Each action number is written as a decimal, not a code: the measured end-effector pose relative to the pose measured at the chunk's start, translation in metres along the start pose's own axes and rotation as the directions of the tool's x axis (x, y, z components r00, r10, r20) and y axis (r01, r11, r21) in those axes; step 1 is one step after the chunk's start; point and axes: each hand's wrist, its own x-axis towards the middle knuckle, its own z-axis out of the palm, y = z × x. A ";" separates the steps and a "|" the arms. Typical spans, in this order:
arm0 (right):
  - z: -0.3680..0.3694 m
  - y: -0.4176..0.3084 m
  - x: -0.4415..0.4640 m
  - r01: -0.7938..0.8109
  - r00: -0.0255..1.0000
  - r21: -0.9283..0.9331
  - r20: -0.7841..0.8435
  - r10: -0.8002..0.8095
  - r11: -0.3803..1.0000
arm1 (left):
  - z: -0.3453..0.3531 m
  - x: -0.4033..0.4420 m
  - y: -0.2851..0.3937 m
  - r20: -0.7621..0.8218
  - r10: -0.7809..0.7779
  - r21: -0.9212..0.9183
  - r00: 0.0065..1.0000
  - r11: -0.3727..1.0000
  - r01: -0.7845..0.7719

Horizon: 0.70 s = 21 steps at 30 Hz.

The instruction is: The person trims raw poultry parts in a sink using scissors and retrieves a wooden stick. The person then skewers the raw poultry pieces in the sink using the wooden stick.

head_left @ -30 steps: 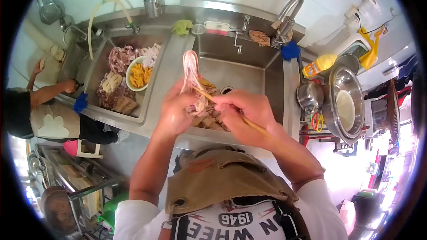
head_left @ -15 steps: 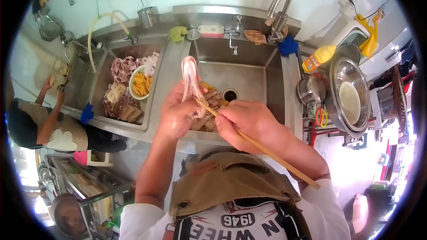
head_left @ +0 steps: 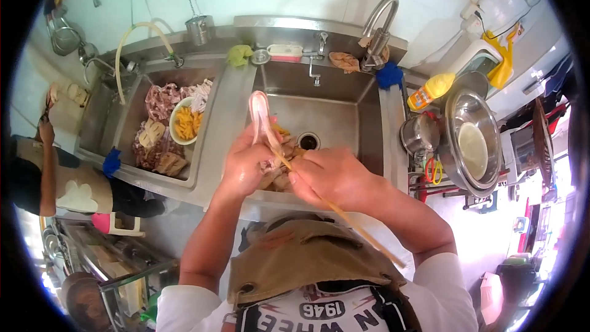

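My left hand (head_left: 243, 163) is closed around a pale pink, glistening loop of raw meat (head_left: 259, 109), which looks like a piece of intestine and sticks up above the fingers. Pinched in my right hand (head_left: 337, 175) is a long wooden stick (head_left: 362, 230). Its front end meets the meat beside my left thumb; whether it is inside the meat I cannot tell. The stick's rear end slants back below my right forearm. Beneath both hands, pale tan pieces of meat (head_left: 279, 183) lie in the near left part of the sink (head_left: 332, 114), partly hidden by the hands.
The left basin (head_left: 132, 132) holds raw meat and a white bowl (head_left: 176, 122) of yellow pieces. Further left, another person (head_left: 52, 172) works at a sink. To the right stand nested steel bowls (head_left: 448, 141), a pot (head_left: 419, 132) and a yellow bottle (head_left: 432, 91). A tap (head_left: 378, 37) rises behind.
My view has shifted slightly. My right hand has moved a little closer to my left, and the stick's rear end has swung inward. The other person's hand has risen, holding something.
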 end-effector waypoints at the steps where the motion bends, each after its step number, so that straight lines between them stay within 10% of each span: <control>1: 0.004 0.000 0.001 -0.004 1.000 -0.036 0.011 0.005 0.999 | 0.003 0.001 -0.002 0.000 0.000 -0.027 1.000 1.000 0.000; 13: 0.051 0.066 -0.028 0.058 0.985 -0.277 -0.140 -0.100 0.959 | 0.017 0.050 -0.077 -0.102 -0.247 -0.087 0.964 0.967 0.239; 21: 0.018 0.074 -0.081 -0.241 0.896 0.361 -0.274 0.350 0.901 | 0.065 0.066 -0.063 -0.200 -0.113 -0.149 0.973 0.985 0.084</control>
